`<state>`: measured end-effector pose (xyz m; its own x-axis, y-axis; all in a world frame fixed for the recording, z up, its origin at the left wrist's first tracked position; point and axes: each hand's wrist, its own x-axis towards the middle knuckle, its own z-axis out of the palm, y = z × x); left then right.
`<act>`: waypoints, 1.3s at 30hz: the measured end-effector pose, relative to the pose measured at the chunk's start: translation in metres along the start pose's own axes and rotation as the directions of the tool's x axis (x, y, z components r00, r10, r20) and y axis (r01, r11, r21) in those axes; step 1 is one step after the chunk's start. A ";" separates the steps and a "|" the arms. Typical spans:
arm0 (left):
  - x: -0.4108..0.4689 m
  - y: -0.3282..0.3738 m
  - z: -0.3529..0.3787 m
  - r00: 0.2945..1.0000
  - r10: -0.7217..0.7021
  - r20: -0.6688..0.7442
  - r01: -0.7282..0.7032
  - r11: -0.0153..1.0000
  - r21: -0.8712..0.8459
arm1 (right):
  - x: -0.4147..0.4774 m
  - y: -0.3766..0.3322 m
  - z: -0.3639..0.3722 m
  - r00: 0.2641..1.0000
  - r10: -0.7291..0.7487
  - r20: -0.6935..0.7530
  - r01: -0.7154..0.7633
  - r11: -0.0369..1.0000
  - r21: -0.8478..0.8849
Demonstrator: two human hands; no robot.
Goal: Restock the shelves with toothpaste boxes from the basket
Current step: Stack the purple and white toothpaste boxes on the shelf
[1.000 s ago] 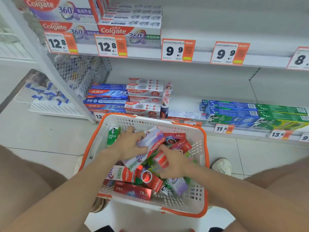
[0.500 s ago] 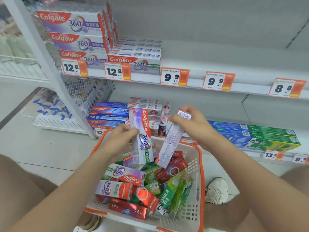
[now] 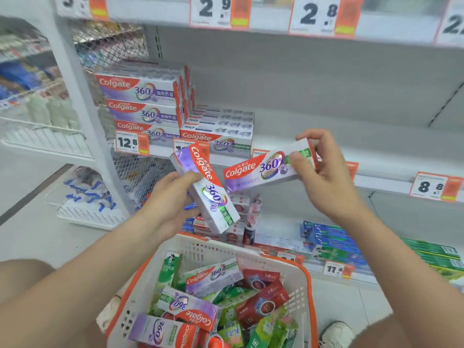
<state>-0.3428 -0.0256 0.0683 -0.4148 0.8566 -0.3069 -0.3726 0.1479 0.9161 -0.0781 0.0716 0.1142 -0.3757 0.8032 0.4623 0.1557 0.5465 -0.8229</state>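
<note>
Left hand (image 3: 168, 207) grips a tilted Colgate box (image 3: 209, 194), right hand (image 3: 326, 179) pinches a second box (image 3: 261, 169); best squared onto the stack (image 3: 217, 136) beyond the fingertips (image 3: 187, 177)

raised boxes (image 3: 261, 169) — Colgate 360° | stacked shelf boxes (image 3: 140, 91) — same | price tags (image 3: 126, 143): 12.8, 8.8 (top rail (image 3: 271, 20): 2.9, 2.8)

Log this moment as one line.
left hand: holds tilted Colgate box | right hand: holds near-level Colgate box | basket: more boxes inside | phase: both above basket, unshelved
</note>
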 end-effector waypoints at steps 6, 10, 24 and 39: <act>0.011 0.009 0.016 0.986 0.159 -0.053 -0.159 0.987 0.012 | 0.043 -0.002 0.023 0.980 -0.140 -0.141 0.146 0.989 0.034; 0.017 0.011 0.024 0.990 0.097 -0.099 -0.104 0.992 -0.071 | 0.081 0.017 0.049 0.935 -0.036 -0.353 0.096 0.983 0.154; 0.033 0.009 0.040 0.988 0.090 -0.128 -0.119 0.964 -0.238 | 0.192 0.097 0.091 0.979 -0.195 0.056 0.202 0.910 -0.361; 0.022 0.015 0.041 0.978 0.206 0.030 -0.187 0.930 -0.318 | 0.082 0.033 0.072 0.955 -0.079 0.287 0.187 0.909 -0.372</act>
<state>-0.3235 0.0162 0.0859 -0.4577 0.8831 -0.1033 -0.5329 -0.1795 0.8269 -0.1701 0.1389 0.1009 -0.6334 0.6552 0.4117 0.4109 0.7356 -0.5386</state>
